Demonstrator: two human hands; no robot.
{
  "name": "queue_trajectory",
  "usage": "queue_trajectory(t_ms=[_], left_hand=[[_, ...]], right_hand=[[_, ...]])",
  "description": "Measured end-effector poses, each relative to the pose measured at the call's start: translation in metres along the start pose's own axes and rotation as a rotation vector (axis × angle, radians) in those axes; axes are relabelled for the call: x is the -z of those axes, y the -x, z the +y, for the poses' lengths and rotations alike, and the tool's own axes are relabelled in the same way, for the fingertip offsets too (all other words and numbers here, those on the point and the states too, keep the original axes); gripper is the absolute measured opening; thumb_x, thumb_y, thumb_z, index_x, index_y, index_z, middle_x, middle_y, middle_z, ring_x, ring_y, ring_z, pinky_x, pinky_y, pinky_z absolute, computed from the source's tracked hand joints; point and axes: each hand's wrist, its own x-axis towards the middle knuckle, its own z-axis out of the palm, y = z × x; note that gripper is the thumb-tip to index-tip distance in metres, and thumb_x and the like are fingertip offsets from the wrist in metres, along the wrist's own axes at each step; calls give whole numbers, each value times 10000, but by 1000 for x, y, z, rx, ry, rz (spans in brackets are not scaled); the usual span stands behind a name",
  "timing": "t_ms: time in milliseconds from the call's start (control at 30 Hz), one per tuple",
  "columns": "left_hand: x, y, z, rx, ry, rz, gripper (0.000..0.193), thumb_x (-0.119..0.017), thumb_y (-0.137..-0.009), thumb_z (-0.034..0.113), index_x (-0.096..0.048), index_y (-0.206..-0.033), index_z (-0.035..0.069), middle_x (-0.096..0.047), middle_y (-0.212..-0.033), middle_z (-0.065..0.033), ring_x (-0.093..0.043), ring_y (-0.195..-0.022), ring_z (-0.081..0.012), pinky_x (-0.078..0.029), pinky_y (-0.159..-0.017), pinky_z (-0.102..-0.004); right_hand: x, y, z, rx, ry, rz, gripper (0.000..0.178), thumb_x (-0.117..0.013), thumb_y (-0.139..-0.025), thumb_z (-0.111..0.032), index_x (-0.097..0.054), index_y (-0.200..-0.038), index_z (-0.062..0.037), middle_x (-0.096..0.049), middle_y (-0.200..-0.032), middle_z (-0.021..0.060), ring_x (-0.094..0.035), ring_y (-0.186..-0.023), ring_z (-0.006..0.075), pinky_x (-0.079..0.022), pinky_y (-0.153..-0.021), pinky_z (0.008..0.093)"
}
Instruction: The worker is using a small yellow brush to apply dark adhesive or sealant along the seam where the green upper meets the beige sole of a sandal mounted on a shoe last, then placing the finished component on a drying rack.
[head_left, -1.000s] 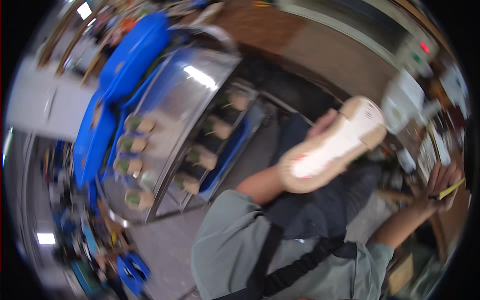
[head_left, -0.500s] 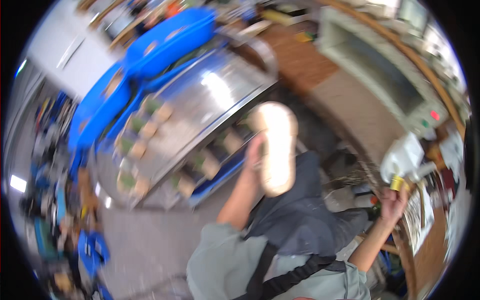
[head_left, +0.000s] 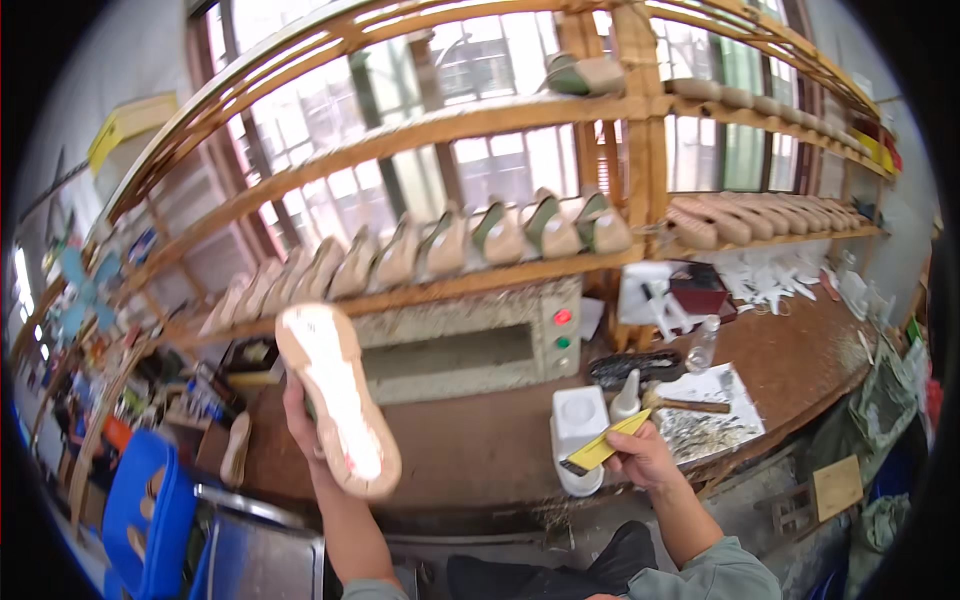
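Note:
My left hand (head_left: 301, 415) grips a shoe (head_left: 340, 400) by its side, upright above the workbench's front edge. Its underside faces me, with a pale tan rim and a white middle; my fingers are partly hidden behind it. My right hand (head_left: 646, 457) is closed on a flat yellow brush (head_left: 607, 442), whose dark tip points down and left. That tip lies over a white lidded container (head_left: 579, 415), and I cannot tell whether they touch. Just behind the brush stands a small white bottle with a nozzle (head_left: 626, 398).
The brown workbench (head_left: 455, 450) carries an oven-like box (head_left: 460, 340) with red and green buttons. Stained paper (head_left: 712, 410), a wooden-handled tool (head_left: 690, 405) and a clear bottle (head_left: 703, 343) lie rightward. Wooden shelves hold rows of shoes (head_left: 445, 245). A blue bin (head_left: 150, 500) and metal cart (head_left: 260, 555) stand left.
My view has swung from the cart and floor to the bench and shelves. Both hands keep hold of the shoe and the brush, which is now beside the white container.

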Motion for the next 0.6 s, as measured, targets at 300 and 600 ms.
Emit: queue_trajectory(t_ms=[300, 600], left_hand=[[-276, -307, -72, 264, -323, -547, 384, -594, -861, 341, -601, -1079, 25, -622, -953, -51, -601, -826, -144, -485, -733, -276], [-318, -421, -172, 379, -589, -526, 516, -675, -756, 435, -620, -1042, 10, -628, -912, -84, -598, -774, -193, -477, -719, -299]], right_hand=[[-5, 2, -120, 82, 25, 398, 141, -642, -836, -132, -609, -882, -3, -627, -723, 75, -539, -507, 130, -422, -469, 247], [12, 36, -157, 383, -92, 615, 148, -602, -850, -94, -591, -954, 12, -642, -794, 75, -558, -547, 118, -405, -440, 222]])
